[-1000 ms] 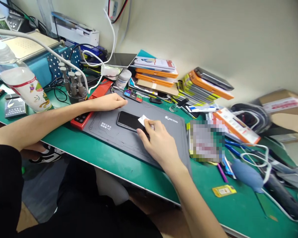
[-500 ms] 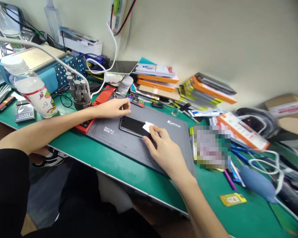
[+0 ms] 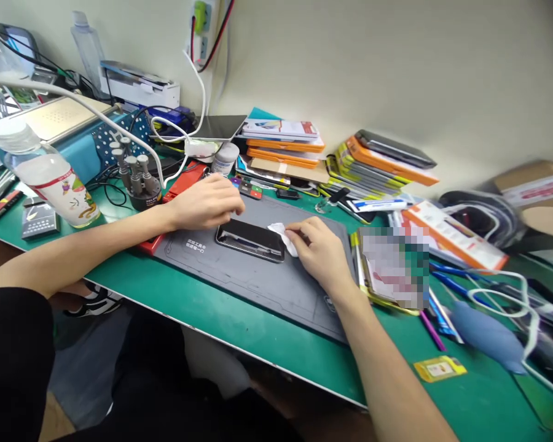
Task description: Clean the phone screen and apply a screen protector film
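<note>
Green tabletop (image 3: 203, 307); grey mat (image 3: 267, 282) along its near edge. Left hand (image 3: 207, 201) beside the phone's left end, fingers curled; can't tell whether they grip anything. Right hand (image 3: 320, 248) at the other end, fingers pinching the wipe. Phone (image 3: 244, 234) flat on mat, well in from tabletop's near edge. White wipe (image 3: 291, 245) crumpled, by phone's right end. Risks: a one-sided push could slide the unheld phone; grit in the wipe could scratch it.
</note>
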`<state>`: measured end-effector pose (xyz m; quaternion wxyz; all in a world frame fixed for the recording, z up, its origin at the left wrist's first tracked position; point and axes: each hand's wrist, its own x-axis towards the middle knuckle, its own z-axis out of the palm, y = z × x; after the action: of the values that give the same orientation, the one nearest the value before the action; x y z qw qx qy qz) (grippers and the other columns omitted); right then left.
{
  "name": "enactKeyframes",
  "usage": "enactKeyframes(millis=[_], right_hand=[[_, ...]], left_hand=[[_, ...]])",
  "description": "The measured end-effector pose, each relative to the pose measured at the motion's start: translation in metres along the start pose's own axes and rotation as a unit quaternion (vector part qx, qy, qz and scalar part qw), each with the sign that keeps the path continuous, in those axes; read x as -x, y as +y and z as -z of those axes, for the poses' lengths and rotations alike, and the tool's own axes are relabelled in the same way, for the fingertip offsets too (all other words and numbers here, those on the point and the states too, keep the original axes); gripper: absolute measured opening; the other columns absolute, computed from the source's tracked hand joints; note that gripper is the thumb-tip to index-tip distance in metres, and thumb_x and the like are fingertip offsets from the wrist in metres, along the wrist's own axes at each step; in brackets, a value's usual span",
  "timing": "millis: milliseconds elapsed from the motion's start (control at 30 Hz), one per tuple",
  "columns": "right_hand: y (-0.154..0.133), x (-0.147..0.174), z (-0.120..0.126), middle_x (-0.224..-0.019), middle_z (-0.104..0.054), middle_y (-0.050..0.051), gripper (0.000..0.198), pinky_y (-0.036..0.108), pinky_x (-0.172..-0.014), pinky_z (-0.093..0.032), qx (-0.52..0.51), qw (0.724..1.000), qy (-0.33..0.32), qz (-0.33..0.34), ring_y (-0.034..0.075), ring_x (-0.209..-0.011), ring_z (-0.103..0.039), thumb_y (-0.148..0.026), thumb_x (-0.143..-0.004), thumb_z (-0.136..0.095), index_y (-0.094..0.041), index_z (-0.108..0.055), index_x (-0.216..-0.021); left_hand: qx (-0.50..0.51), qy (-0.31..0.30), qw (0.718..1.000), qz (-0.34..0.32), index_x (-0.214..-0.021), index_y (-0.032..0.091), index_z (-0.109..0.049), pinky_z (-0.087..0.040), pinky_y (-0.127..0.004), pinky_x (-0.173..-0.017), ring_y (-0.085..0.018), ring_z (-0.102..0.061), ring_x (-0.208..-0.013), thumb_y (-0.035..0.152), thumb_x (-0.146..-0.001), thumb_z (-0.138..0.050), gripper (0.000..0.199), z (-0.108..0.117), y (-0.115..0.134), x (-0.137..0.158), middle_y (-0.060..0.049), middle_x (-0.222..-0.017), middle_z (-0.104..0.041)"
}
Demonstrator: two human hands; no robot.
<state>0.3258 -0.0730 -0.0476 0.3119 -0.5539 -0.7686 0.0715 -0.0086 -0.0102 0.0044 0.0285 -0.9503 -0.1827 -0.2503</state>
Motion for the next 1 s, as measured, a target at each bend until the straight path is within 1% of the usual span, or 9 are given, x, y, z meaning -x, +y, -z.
enactKeyframes(millis=[67, 200, 300, 433, 567, 667, 800, 900, 1000], right_hand=[[-0.003, 0.005, 0.005, -0.104, -0.074, 0.01, 0.025, 0.042, -0.084, -0.054, 0.02, 1.0, 0.023, -0.002, 0.026, -0.091, -0.07, -0.032, -0.104, -0.056, -0.023, -0.078, -0.111], [-0.009, 0.006, 0.015, -0.106, -0.072, 0.011, 0.032, 0.044, -0.084, -0.055, 0.044, 0.991, 0.124, -0.017, 0.026, -0.088, -0.068, -0.027, -0.105, -0.05, -0.021, -0.076, -0.122], [-0.009, 0.005, 0.015, -0.108, -0.075, 0.012, 0.031, 0.046, -0.09, -0.057, 0.023, 0.995, 0.098, 0.028, 0.028, -0.094, -0.071, -0.03, -0.108, -0.051, -0.023, -0.08, -0.114], [-0.006, 0.006, 0.004, -0.119, -0.082, 0.012, 0.027, 0.05, -0.103, -0.058, -0.02, 0.99, 0.007, 0.14, 0.031, -0.116, -0.075, -0.033, -0.11, -0.057, -0.026, -0.084, -0.113], [0.0, 0.006, 0.0, -0.114, -0.084, 0.012, 0.03, 0.055, -0.099, -0.059, 0.031, 0.992, 0.036, 0.114, 0.034, -0.111, -0.076, -0.034, -0.112, -0.056, -0.027, -0.085, -0.109], [0.004, 0.006, 0.007, -0.114, -0.084, 0.013, 0.027, 0.058, -0.1, -0.06, 0.042, 0.991, 0.053, 0.112, 0.036, -0.112, -0.076, -0.033, -0.111, -0.059, -0.026, -0.085, -0.11], [-0.002, 0.006, 0.015, -0.118, -0.084, 0.01, 0.02, 0.052, -0.102, -0.063, -0.037, 0.989, 0.034, 0.139, 0.032, -0.112, -0.079, -0.034, -0.108, -0.068, -0.029, -0.086, -0.116], [-0.009, 0.008, 0.018, -0.118, -0.086, 0.007, 0.015, 0.047, -0.102, -0.065, -0.089, 0.985, -0.019, 0.149, 0.029, -0.11, -0.082, -0.036, -0.106, -0.073, -0.032, -0.087, -0.111], [-0.01, 0.009, 0.021, -0.121, -0.087, 0.006, 0.014, 0.046, -0.105, -0.066, -0.111, 0.982, -0.048, 0.147, 0.029, -0.112, -0.083, -0.04, -0.103, -0.077, -0.031, -0.088, -0.107]], left_hand=[[-0.014, 0.027, 0.999, 0.021, -0.091, 0.023, -0.073, -0.048, -0.04, -0.091, -0.023, -0.068, -0.091, 0.017, -0.105, -0.041, 0.035, 0.002, -0.003, 0.002, -0.008, -0.091, -0.079], [-0.025, -0.027, 0.999, -0.012, -0.071, 0.024, -0.063, -0.038, -0.037, -0.063, -0.02, -0.056, -0.065, 0.012, -0.095, -0.044, 0.033, 0.003, -0.003, 0.005, -0.004, -0.069, -0.069], [-0.078, -0.044, 0.994, -0.063, -0.068, 0.023, -0.062, -0.034, -0.037, -0.058, -0.019, -0.053, -0.061, 0.013, -0.097, -0.046, 0.034, 0.003, 0.001, 0.007, -0.004, -0.066, -0.068], [-0.127, -0.062, 0.987, -0.072, -0.085, 0.021, -0.073, -0.04, -0.035, -0.061, -0.018, -0.065, -0.075, 0.013, -0.102, -0.047, 0.032, 0.003, 0.004, 0.004, -0.004, -0.082, -0.077], [-0.084, -0.064, 0.991, -0.086, -0.118, 0.019, -0.076, -0.056, -0.033, -0.083, -0.022, -0.075, -0.107, 0.021, -0.107, -0.055, 0.024, 0.003, 0.004, 0.001, -0.009, -0.121, -0.083], [-0.046, -0.077, 0.991, -0.096, -0.125, 0.02, -0.077, -0.06, -0.036, -0.099, -0.024, -0.076, -0.119, 0.035, -0.112, -0.061, 0.026, 0.003, 0.004, 0.0, -0.012, -0.137, -0.08], [-0.028, -0.094, 0.991, -0.086, -0.132, 0.021, -0.08, -0.061, -0.04, -0.111, -0.026, -0.078, -0.129, 0.045, -0.111, -0.067, 0.034, 0.003, 0.005, 0.003, -0.011, -0.146, -0.08], [-0.029, -0.095, 0.991, -0.091, -0.127, 0.021, -0.084, -0.064, -0.037, -0.107, -0.025, -0.082, -0.127, 0.049, -0.112, -0.064, 0.037, 0.001, 0.004, 0.006, -0.01, -0.142, -0.082], [-0.042, -0.075, 0.995, -0.056, -0.115, 0.024, -0.088, -0.067, -0.03, -0.089, -0.022, -0.086, -0.113, 0.058, -0.109, -0.066, 0.04, 0.0, 0.006, 0.01, -0.007, -0.133, -0.086]])
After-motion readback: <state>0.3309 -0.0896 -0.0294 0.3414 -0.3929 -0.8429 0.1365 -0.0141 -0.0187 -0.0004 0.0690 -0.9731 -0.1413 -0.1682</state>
